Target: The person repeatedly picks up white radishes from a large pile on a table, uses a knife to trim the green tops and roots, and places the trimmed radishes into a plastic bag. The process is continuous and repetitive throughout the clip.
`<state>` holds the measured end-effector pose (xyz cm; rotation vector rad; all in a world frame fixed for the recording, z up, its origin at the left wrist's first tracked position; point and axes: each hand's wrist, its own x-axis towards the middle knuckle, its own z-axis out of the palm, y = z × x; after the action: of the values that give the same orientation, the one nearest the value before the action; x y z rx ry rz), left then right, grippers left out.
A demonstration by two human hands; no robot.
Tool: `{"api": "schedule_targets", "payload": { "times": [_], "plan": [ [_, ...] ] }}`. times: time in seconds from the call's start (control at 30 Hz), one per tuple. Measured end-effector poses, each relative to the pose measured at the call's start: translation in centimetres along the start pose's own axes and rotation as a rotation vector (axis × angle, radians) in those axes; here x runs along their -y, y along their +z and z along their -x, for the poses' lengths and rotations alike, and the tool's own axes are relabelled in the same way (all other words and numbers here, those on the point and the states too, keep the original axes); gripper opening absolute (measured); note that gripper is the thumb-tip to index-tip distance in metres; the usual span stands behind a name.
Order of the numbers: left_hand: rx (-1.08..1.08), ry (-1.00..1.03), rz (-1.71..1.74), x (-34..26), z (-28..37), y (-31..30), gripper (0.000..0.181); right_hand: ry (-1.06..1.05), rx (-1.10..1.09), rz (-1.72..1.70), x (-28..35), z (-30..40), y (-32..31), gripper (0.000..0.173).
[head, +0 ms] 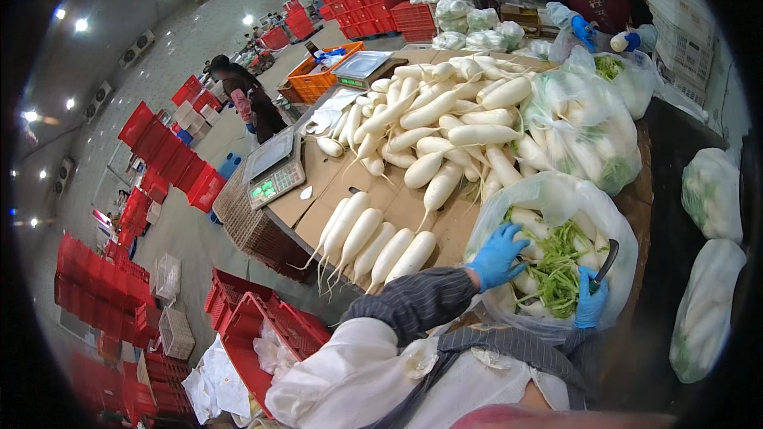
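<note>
My left hand (498, 256), in a blue glove, reaches over the near rim of an open clear plastic bag (620, 238). Its fingers are spread at the edge of the white radishes (527, 223) and cut green leaf stalks (557, 268) inside; nothing shows in its grip. On the bag's right side, my right hand (590, 301), gloved alike, grips a dark curved knife (608, 259) that points up and away. The fingers' lower part hides some of the knife. Left of the bag, several radishes (372, 244) lie side by side on cardboard.
A large radish pile (441, 113) covers the table's far part, beside a full bag (584, 125). A digital scale (274, 167) stands at the left edge. Red crates (268, 322) sit below left. Filled bags (706, 310) lie at right. A co-worker (602, 0) holds a radish opposite.
</note>
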<state>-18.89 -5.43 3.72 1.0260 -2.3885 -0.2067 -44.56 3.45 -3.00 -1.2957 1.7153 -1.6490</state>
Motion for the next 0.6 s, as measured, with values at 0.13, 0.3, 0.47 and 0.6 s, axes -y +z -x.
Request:
{"api": "schedule_targets", "payload": {
  "times": [0.13,0.3,0.47,0.6],
  "plan": [
    [0.379,-0.042,0.095,2.0,3.4,-0.3,0.037,-0.015,-0.017,0.039,0.1,-0.2,0.1,0.017],
    [0.486,0.055,0.01,1.3,4.0,-2.1,0.038,0.045,0.016,0.019,0.7,-0.2,0.5,0.017],
    [0.495,0.213,-0.074,1.0,3.9,-1.7,0.048,0.079,0.013,0.056,-0.8,-0.4,0.0,0.018],
    [0.513,0.241,-0.168,0.4,4.5,0.4,0.052,-0.004,0.01,0.039,-0.9,-0.4,0.2,0.019]
  ]
}}
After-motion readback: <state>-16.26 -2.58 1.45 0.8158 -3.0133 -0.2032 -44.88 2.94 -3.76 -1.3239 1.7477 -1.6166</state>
